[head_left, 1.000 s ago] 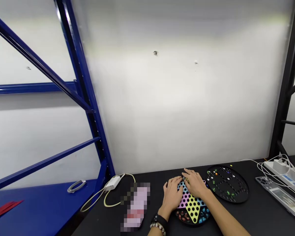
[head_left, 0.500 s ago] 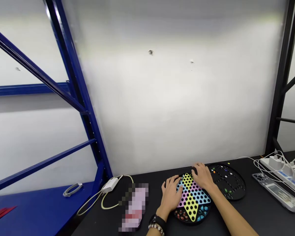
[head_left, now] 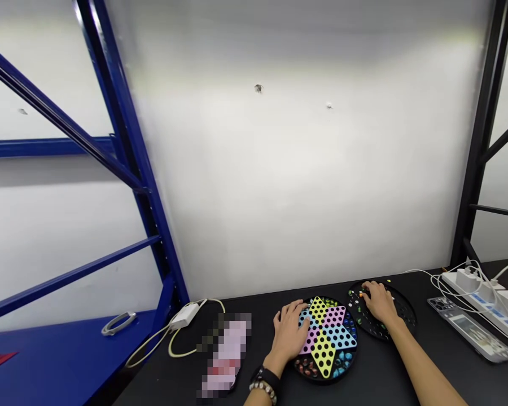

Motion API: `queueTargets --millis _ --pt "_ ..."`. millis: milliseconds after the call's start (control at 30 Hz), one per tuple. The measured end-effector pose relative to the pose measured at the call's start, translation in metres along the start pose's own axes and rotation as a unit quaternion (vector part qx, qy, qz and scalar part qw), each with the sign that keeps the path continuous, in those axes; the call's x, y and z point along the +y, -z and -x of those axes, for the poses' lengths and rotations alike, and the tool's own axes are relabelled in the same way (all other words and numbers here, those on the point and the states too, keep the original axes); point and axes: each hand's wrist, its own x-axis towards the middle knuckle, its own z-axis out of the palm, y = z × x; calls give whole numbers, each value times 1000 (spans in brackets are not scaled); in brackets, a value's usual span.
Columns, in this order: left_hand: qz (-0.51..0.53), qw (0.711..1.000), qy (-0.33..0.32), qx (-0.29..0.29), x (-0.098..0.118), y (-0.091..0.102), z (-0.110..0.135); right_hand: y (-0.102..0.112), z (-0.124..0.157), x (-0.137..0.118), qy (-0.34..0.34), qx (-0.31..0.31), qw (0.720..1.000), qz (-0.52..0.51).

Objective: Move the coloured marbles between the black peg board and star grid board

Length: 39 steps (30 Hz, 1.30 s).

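Note:
A round Chinese checkers board [head_left: 328, 336] with a yellow, pink and blue star lies on the black table, marbles in its rim pockets. My left hand [head_left: 288, 334] rests flat on the board's left edge, fingers spread. To the right lies a second round black tray [head_left: 400, 313] holding scattered coloured marbles. My right hand [head_left: 379, 301] is over that tray with its fingers curled down among the marbles; what the fingertips hold is hidden.
A white charger with a yellowish cable [head_left: 182, 321] and a blurred pink object [head_left: 226, 354] lie left of the board. A phone [head_left: 469, 332] and a white power strip [head_left: 491, 293] with plugs sit at the right. Blue shelving [head_left: 122, 141] stands left, a black post [head_left: 478, 146] right.
My right hand has moved from the top of the star board rightward onto the black marble tray. The left hand has stayed at the board's left edge. The view has shifted slightly.

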Motion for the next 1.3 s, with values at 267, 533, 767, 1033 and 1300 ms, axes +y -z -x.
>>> queueTargets --millis 267,533,767,1033,1300 --pt "-2 1000 -6 17 0 -2 0 -4 -7 -5 46 -14 998 -39" --pt "2 1000 -4 10 1 -1 0 -6 -2 -15 100 -37 990 -95" --pt "9 1000 -5 8 2 1 0 -10 0 -14 64 -24 978 -197" --pt "6 1000 -5 11 0 -1 1 1 -9 -4 -33 42 932 -359" --pt "-3 1000 1 6 3 2 2 -1 -13 -8 -74 51 900 -427"
